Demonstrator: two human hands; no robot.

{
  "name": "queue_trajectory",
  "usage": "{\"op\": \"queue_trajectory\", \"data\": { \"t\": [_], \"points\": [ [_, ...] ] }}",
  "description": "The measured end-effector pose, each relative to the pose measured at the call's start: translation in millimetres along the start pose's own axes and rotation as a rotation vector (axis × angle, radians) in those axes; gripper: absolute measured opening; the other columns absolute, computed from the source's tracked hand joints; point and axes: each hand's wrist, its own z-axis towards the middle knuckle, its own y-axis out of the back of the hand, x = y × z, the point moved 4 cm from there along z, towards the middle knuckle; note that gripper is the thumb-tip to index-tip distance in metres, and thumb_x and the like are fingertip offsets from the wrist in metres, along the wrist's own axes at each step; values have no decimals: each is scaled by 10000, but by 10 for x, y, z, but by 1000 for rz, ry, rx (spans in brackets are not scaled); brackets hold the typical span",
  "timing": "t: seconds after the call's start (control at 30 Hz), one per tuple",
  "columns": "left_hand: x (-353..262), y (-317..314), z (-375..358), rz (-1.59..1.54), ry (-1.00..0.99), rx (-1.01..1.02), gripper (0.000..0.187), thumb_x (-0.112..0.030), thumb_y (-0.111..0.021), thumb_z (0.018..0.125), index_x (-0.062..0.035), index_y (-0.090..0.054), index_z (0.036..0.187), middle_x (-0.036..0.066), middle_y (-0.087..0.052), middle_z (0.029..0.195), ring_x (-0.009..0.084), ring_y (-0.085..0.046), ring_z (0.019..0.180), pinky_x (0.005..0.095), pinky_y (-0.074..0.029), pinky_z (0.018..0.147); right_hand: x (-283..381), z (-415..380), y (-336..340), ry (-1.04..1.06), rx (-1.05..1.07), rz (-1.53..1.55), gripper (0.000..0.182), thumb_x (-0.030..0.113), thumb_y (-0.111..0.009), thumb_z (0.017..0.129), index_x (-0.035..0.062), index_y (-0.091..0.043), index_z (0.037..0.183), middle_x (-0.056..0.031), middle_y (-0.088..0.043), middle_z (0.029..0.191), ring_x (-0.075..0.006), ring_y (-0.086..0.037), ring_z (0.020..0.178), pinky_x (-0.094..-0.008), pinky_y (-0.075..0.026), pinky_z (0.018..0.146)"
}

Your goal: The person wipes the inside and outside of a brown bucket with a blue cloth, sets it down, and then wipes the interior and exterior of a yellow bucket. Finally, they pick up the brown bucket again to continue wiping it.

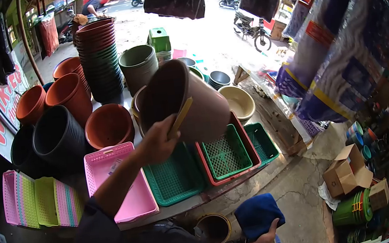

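Observation:
My left hand [161, 136] is closed at the rim of a brownish-mauve bucket [205, 108], where a yellow strip, perhaps its handle, stands out past my fingers. The bucket is tilted in the air above the baskets, its mouth facing left. Low in the view, my right hand [265, 240] grips a folded dark blue cloth [258, 216], with the thumb showing at its edge. Under the bucket are a green mesh basket [227, 154] inside a red tray and a teal basket [175, 180]. A pink basket [123, 195] lies beneath my left forearm.
Behind stand a tall stack of pots [99, 60], terracotta pots [68, 94] and black buckets [58, 134]. Pastel baskets [43, 200] sit at left. A cream basin [239, 103] is right of the bucket. Plastic-wrapped goods [339, 63] hang at right above cardboard boxes [346, 173].

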Motion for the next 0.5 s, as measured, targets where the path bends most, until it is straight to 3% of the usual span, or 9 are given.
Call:
{"op": "queue_trajectory", "data": {
  "t": [0.07,0.1,0.17,0.3,0.37,0.4,0.5],
  "points": [
    [134,119,257,239,64,111,435,-32,-574,812,18,-475,1232,259,-633,944,353,-656,904,412,-509,797,-89,-4,-67,-15,9,-29,668,534,-451,949,9,-427,1362,-176,-550,1291,-350,-585,1103,-454,-472,954],
    [275,159,347,237,67,103,435,-32,-574,812,18,-475,1232,259,-633,944,353,-656,904,412,-509,797,-112,-12,-98,-17,-10,-61,665,528,-449,952,1,-431,1356,-179,-549,1291,-346,-584,1105,-447,-468,958],
    [574,229,530,489,-139,30,454,-26,-550,775,-13,-493,1225,259,-638,948,392,-638,900,438,-506,790,-129,19,-210,-17,-6,-105,663,523,-447,955,-8,-434,1351,-183,-548,1291,-341,-583,1107,-439,-464,963],
    [1117,328,834,648,54,133,494,-32,-526,752,-36,-491,1244,236,-646,1007,384,-626,953,471,-504,800,-213,106,92,76,-114,-237,652,492,-433,973,-55,-427,1328,-201,-550,1279,-334,-584,1105,-417,-452,983],
    [1516,336,911,713,55,190,482,-52,-513,775,-64,-490,1256,209,-656,1012,367,-637,945,456,-515,810,-275,83,370,80,-290,-380,563,439,-456,985,-34,-520,1283,-148,-590,1212,-272,-603,979,-346,-519,846],
    [1675,340,949,707,54,192,482,-52,-513,775,-64,-490,1256,209,-656,1012,367,-637,945,456,-515,810,-290,103,271,-3,-272,-192,613,475,-456,973,-58,-506,1272,-154,-604,1174,-283,-608,993,-364,-508,875],
    [2067,331,1041,760,84,230,480,-70,-523,782,-93,-491,1260,177,-660,1041,346,-638,967,452,-516,815,-337,121,167,21,-228,-165,626,487,-459,968,-59,-503,1272,-154,-605,1169,-287,-609,992,-361,-508,873]
  ]
}}
